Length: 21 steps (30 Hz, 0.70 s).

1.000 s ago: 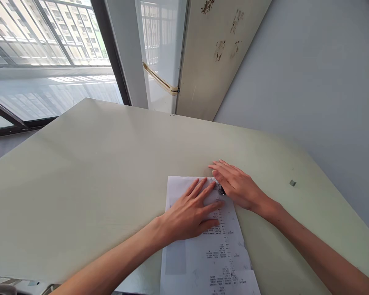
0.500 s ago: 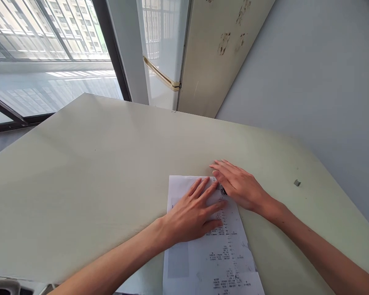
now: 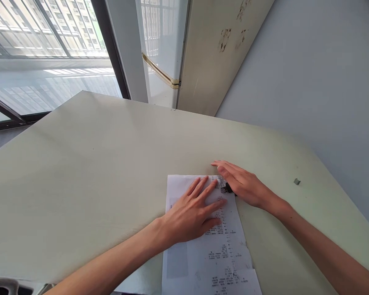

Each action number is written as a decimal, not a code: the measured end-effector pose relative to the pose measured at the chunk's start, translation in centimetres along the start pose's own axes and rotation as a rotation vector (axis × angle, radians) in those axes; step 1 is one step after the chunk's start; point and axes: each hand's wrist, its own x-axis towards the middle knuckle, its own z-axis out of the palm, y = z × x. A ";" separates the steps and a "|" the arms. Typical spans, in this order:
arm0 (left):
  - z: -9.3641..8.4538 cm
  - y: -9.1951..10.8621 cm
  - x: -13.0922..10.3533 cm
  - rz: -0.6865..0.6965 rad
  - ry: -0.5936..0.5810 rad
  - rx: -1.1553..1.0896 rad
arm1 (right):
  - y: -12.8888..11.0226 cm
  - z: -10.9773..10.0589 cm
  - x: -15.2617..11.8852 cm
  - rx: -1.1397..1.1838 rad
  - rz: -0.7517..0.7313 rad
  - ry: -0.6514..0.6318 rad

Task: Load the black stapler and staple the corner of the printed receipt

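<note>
Printed paper sheets [image 3: 178, 262] lie on the table in front of me, text facing up. My left hand [image 3: 192, 215] rests flat on their upper part with its fingers spread. At the top right corner of the paper sits a small black stapler [image 3: 225, 188], mostly hidden beneath my right hand [image 3: 241, 182]. That hand lies over it palm down, fingers stretched out toward the left and the thumb along them. Whether the palm touches the stapler cannot be seen.
A small grey piece [image 3: 297, 181] lies on the pale table [image 3: 110, 164] to the right. Beyond the far edge stands a fridge [image 3: 203, 73], with a window [image 3: 49, 41] to its left and a wall on the right. A grey thing shows at the lower left corner.
My right hand has shifted slightly right and tilted up, so more of the stapler shows. The left hand stays on the paper.
</note>
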 end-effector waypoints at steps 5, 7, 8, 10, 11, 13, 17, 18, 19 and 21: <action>0.0 0.0 0.0 0.002 0.035 -0.028 | -0.2 0.3 0.1 -0.013 0.003 0.008; 0.1 0.0 0.0 0.002 0.038 -0.022 | -0.3 0.3 0.1 -0.027 0.003 0.007; 0.2 0.0 0.0 0.003 0.042 -0.020 | -0.4 0.3 0.1 -0.036 0.006 0.004; 0.3 0.0 -0.1 0.004 0.058 -0.020 | -0.7 0.3 0.1 -0.053 0.022 -0.006; 0.4 0.0 -0.1 0.005 0.065 -0.020 | -0.8 0.2 0.1 -0.063 0.035 -0.014; 0.5 0.0 -0.1 0.004 0.069 -0.015 | -0.9 0.3 0.1 -0.082 0.056 -0.026; 0.3 0.1 0.0 -0.001 0.056 -0.004 | -0.9 0.6 0.2 -0.121 0.058 -0.031; 0.2 0.2 0.0 -0.002 0.051 0.000 | -0.8 0.7 0.3 -0.132 0.055 -0.031; 0.1 0.2 0.0 -0.003 0.045 0.006 | -0.7 0.8 0.4 -0.143 0.051 -0.029; 0.0 0.3 0.0 -0.006 0.030 0.017 | -0.5 1.0 0.5 -0.164 0.037 -0.019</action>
